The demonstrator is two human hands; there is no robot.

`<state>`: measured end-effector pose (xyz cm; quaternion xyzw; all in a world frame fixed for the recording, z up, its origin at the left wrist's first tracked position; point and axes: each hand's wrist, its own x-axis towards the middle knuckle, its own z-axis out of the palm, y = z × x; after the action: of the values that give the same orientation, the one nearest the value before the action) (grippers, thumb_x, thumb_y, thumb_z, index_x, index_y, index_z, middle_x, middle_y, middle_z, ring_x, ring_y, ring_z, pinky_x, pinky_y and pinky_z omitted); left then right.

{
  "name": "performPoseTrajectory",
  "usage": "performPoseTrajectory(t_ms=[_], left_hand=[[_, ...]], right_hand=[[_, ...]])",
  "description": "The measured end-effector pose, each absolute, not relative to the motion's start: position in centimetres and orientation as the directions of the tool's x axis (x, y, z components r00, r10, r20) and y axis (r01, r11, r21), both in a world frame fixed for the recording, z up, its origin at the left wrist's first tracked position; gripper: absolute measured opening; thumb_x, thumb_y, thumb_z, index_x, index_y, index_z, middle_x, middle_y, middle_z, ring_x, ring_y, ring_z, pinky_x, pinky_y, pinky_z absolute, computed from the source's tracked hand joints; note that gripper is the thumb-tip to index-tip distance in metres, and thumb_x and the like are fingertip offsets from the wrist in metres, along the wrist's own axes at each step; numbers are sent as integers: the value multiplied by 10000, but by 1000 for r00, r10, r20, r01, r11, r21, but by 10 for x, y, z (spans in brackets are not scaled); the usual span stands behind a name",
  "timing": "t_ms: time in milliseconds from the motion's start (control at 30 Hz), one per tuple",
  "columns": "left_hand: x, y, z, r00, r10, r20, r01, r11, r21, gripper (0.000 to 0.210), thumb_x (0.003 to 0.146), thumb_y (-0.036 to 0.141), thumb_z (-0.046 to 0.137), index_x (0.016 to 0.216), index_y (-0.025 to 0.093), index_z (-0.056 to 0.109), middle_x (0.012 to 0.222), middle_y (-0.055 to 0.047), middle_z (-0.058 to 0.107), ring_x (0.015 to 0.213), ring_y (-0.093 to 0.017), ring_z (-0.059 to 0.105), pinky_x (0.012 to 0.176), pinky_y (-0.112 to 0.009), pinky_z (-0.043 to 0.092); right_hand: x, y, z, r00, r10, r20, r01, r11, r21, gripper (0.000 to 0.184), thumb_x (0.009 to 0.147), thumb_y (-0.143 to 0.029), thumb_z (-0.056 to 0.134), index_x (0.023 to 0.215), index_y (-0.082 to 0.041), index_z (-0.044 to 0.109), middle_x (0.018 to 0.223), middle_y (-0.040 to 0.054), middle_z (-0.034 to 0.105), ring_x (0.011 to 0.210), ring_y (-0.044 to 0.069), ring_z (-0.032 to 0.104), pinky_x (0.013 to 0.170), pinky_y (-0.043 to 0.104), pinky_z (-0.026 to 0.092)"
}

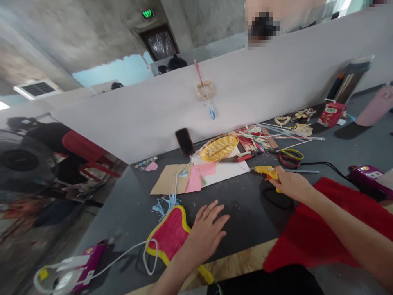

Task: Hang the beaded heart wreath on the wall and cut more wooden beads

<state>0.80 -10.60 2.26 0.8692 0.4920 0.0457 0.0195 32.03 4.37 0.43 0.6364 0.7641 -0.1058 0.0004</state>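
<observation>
My right hand (288,184) is wrapped round the handle of a yellow hot glue gun (264,169), a glue stick jutting from its back and its nozzle pointing left toward a white sheet (227,174). Fingers spread and nothing in them, my left hand (210,225) is held over the dark table beside a magenta, yellow-edged piece (172,233), partly covered by my wrist. Blue tassels (166,205) and a white cable lie by that piece. Beyond the glue gun are red-handled pliers (239,157) and scissors (290,157).
A yellow woven basket (219,148), pink paper (196,176) and a phone (185,141) are at the back. Red cloth (307,229) drapes over the front right edge. Purple power strips (92,262) sit at both sides. A juice box (332,114) and pink bottle (374,104) stand right.
</observation>
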Motion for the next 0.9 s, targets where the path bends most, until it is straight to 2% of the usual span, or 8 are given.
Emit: performPoseTrajectory(t_ms=[133, 333, 400, 500, 567, 667, 800, 900], left_hand=[[7, -102, 24, 494, 869, 34, 846, -490, 212, 386, 892, 188, 545, 1274, 233, 573, 1392, -114, 529, 1375, -276, 393, 1093, -512, 384], [17, -84, 28, 383, 924, -23, 743, -292, 603, 544, 916, 372, 536, 1428, 236, 412, 1472, -130, 446, 1364, -267, 411, 1118, -470, 371], [27, -75, 29, 333, 942, -35, 624, -192, 757, 568, 917, 430, 527, 1433, 227, 403, 1460, -142, 457, 1344, -272, 437, 1100, -461, 390], [48, -61, 27, 285, 951, -122, 317, 27, 948, 599, 910, 505, 518, 1419, 205, 420, 1429, -164, 488, 1318, -284, 471, 1040, -441, 442], [65, -51, 25, 265, 943, -203, 116, 178, 977, 629, 883, 550, 543, 1391, 189, 453, 1413, -174, 502, 1287, -299, 500, 999, -441, 468], [87, -38, 21, 285, 914, -288, -79, 322, 943, 624, 841, 538, 619, 1329, 166, 507, 1341, -176, 552, 1221, -293, 548, 953, -421, 487], [105, -30, 15, 317, 885, -340, -174, 407, 897, 504, 800, 470, 696, 1175, 150, 588, 1221, -148, 611, 1127, -260, 595, 898, -377, 500], [113, -28, 11, 283, 893, -350, -185, 409, 893, 501, 761, 462, 736, 1131, 158, 587, 1166, -121, 627, 1058, -234, 618, 862, -358, 509]], right_hand=[[323, 48, -5, -174, 980, -99, 960, 146, -239, 338, 875, -344, 493, 1165, -170, 481, 836, 136, 718, 746, 316, 710, 577, 303, 386], [326, 48, 5, -153, 979, 137, 891, 196, -410, 295, 852, -355, 507, 1094, -196, 448, 727, 30, 673, 661, 235, 676, 533, 260, 330], [318, 44, 16, -139, 967, 215, 856, 226, -465, 276, 838, -370, 526, 1046, -209, 444, 714, 9, 661, 625, 218, 663, 522, 254, 328], [297, 39, 27, -154, 934, 323, 791, 312, -526, 233, 823, -378, 532, 964, -218, 438, 726, 10, 660, 592, 200, 652, 517, 253, 343], [281, 36, 28, -181, 900, 397, 745, 389, -541, 217, 821, -377, 523, 936, -214, 436, 731, 22, 656, 601, 200, 653, 535, 258, 371], [263, 34, 19, -201, 863, 463, 692, 460, -557, 209, 823, -370, 511, 932, -205, 445, 768, 49, 663, 651, 206, 666, 577, 266, 415], [256, 34, 4, -231, 872, 432, 670, 465, -579, 194, 820, -360, 515, 920, -203, 460, 802, 58, 664, 684, 204, 669, 604, 271, 441], [257, 33, -3, -225, 894, 388, 656, 433, -618, 198, 810, -361, 538, 910, -210, 459, 797, 44, 653, 692, 201, 658, 619, 278, 449]])
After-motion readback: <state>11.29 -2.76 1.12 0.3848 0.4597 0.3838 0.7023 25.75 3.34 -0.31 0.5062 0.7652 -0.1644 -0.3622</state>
